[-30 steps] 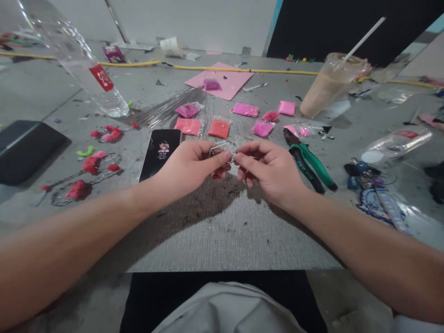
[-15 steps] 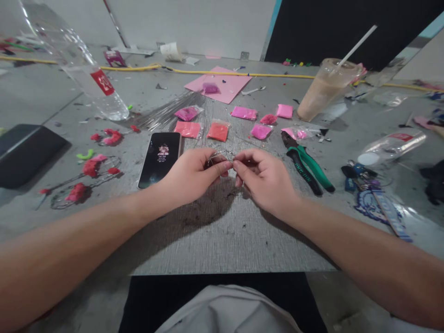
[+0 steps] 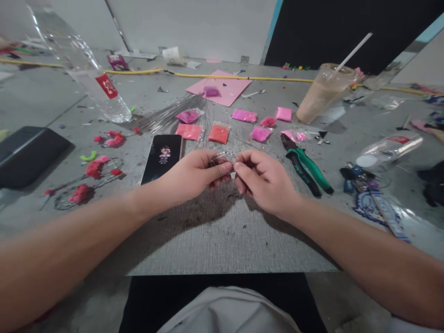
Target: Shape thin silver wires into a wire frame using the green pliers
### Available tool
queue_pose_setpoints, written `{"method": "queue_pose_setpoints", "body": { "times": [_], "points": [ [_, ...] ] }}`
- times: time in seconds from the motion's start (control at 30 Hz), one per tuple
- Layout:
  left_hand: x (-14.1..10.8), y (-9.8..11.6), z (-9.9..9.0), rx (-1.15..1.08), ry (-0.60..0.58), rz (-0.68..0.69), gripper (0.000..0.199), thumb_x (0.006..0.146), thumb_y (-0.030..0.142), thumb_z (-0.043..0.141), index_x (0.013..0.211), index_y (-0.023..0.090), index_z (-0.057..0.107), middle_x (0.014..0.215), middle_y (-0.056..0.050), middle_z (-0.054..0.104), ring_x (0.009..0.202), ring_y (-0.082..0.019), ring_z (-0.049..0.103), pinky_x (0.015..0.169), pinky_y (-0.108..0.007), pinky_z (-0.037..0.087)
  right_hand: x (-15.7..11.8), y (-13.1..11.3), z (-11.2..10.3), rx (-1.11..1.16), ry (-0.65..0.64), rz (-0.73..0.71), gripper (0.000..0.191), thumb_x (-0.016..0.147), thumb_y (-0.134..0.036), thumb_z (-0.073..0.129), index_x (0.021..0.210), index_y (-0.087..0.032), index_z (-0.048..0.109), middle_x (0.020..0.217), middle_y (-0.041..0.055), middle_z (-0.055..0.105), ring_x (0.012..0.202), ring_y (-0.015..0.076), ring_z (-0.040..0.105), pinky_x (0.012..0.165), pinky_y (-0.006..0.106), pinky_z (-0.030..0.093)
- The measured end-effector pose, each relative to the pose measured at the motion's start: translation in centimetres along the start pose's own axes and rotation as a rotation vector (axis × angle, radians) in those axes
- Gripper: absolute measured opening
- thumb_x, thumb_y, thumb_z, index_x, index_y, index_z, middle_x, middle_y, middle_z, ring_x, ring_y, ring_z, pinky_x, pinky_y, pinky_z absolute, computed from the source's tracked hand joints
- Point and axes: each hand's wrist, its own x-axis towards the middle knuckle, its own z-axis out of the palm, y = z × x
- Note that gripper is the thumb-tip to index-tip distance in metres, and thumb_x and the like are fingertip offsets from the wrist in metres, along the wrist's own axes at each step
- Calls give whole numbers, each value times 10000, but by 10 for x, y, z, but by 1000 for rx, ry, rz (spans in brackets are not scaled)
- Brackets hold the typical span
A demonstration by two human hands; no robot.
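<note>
Thin silvery wire (image 3: 225, 154), bent into a loop, is pinched between the thumb and fingers of my left hand (image 3: 201, 172). My right hand (image 3: 261, 178) meets it fingertip to fingertip and is closed on the wire's other end, most of which the fingers hide. Just left of my hands lies a lit phone (image 3: 162, 157), partly covered by my left wrist. Green-handled pliers (image 3: 305, 164) rest on the table to the right. Beyond my fingers are several packets of coloured clay, among them an orange packet (image 3: 219, 133) and a pink packet (image 3: 244, 115).
Twisted wire pieces with red clay (image 3: 79, 193) lie at left, near a black case (image 3: 31, 155). A tall water bottle (image 3: 93, 83), a bundle of straight wires (image 3: 169, 113), a drink cup (image 3: 322, 95), a lying bottle (image 3: 388, 150) and keys (image 3: 357, 175) surround the work area.
The view has shifted slightly, so the table's things appear a little lower. Both hands keep their pinch on the wire, with barely any movement of the fingers.
</note>
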Motion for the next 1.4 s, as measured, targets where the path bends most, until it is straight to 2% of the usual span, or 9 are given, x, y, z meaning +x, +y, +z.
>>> {"method": "queue_pose_setpoints", "body": {
  "times": [0.17,0.3,0.47,0.73,0.9,1.0,1.07,1.2,1.4],
  "points": [
    [1,1,1,-266,-95,-49,292,894,395,842,794,161,698,722,-5,632,598,-76,517,546,-195,429,4,-6,-4,232,-110,79,285,995,-458,723,943,-209,593,548,-72,600,445,70,472,418,209,330],
    [2,0,0,-364,-97,-31,307,889,403,857,791,161,696,768,-5,650,624,-71,534,567,-185,448,12,-3,-7,360,-145,142,366,914,-499,831,939,-206,613,548,-67,629,425,63,463,405,198,321],
    [4,-2,0,-299,-51,-31,251,928,369,818,831,161,715,780,-7,650,675,-89,572,617,-198,484,18,11,-8,441,-88,159,425,814,-506,923,926,-204,645,570,-45,674,460,86,558,406,192,354],
    [-1,2,4,-238,-23,-18,332,974,457,753,817,172,686,723,5,627,635,-92,570,585,-219,475,11,7,0,604,-85,225,408,778,-422,967,876,-210,632,617,-96,560,502,55,478,474,197,384],
    [-2,2,5,-119,33,43,287,982,400,747,825,171,677,708,13,625,618,-86,562,584,-223,469,12,10,-1,546,-78,239,444,765,-471,965,916,-226,627,660,-75,592,559,84,523,487,213,391],
    [-1,3,6,-142,1,71,238,982,354,747,856,169,665,732,17,623,641,-85,572,590,-222,473,12,11,-4,372,-75,129,408,834,-520,902,921,-227,633,677,-63,605,559,94,527,496,239,412],
    [-2,2,6,-170,25,54,176,974,335,761,996,188,667,777,22,643,682,-98,617,615,-229,499,11,10,-6,181,-40,-16,349,905,-514,838,919,-224,645,732,-44,626,586,98,539,529,259,443],
    [-3,0,5,-282,101,4,358,947,254,794,1239,252,587,873,29,696,772,-120,710,707,-250,559,6,7,-7,-242,67,-342,207,1007,-402,739,927,-226,663,882,13,660,781,144,619,685,306,519],
    [2,-4,-1,-381,62,68,449,880,124,825,1262,247,625,991,-7,753,916,-145,757,854,-294,616,9,9,-11,-476,60,-502,93,1056,-331,653,1022,-250,683,962,51,702,853,191,639,743,358,525]
  ]
}}
